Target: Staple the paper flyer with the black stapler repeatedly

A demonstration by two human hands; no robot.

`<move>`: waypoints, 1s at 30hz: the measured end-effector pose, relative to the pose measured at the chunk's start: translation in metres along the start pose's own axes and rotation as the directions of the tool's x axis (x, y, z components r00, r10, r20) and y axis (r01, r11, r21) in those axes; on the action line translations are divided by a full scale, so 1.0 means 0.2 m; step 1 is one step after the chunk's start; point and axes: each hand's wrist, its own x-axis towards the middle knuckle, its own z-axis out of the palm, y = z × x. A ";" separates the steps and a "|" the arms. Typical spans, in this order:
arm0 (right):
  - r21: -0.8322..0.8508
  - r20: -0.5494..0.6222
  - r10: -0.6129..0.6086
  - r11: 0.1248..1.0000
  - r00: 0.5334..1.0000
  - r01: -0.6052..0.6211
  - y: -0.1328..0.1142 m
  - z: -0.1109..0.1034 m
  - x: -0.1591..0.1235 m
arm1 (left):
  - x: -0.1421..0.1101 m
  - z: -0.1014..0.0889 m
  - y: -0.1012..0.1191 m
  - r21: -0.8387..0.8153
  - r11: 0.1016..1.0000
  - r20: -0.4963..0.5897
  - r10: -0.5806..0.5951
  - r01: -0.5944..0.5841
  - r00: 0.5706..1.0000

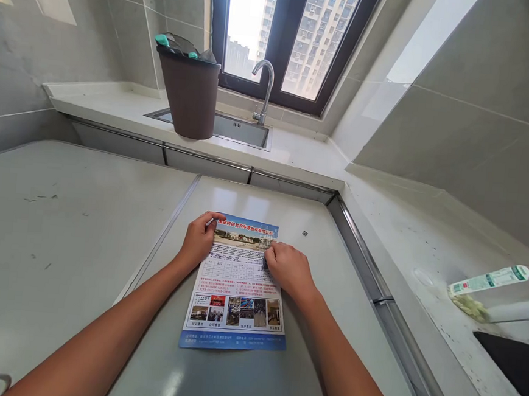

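Note:
A printed flyer (237,299) with red and blue text and small photos lies flat on a grey table top (84,220) in front of me. My left hand (198,240) pinches its top left corner, fingers closed on the paper's edge. My right hand (289,268) rests on the flyer's upper right part. Its fingers are curled, and a small dark object (265,263) that I cannot name sits at their tips.
A small dark clip-like bit (304,233) lies beyond the flyer. Behind are a white counter with a sink (242,130), a tap (266,91) and a brown bin (190,97). On the right counter lie a plastic bottle (491,282) and a dark recessed hob (517,364).

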 end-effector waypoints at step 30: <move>0.412 0.041 -0.462 0.816 0.886 0.406 0.29 -0.05 0.04 | 0.04 0.03 -0.12 0.287 0.935 0.169 0.166 -0.210 0.972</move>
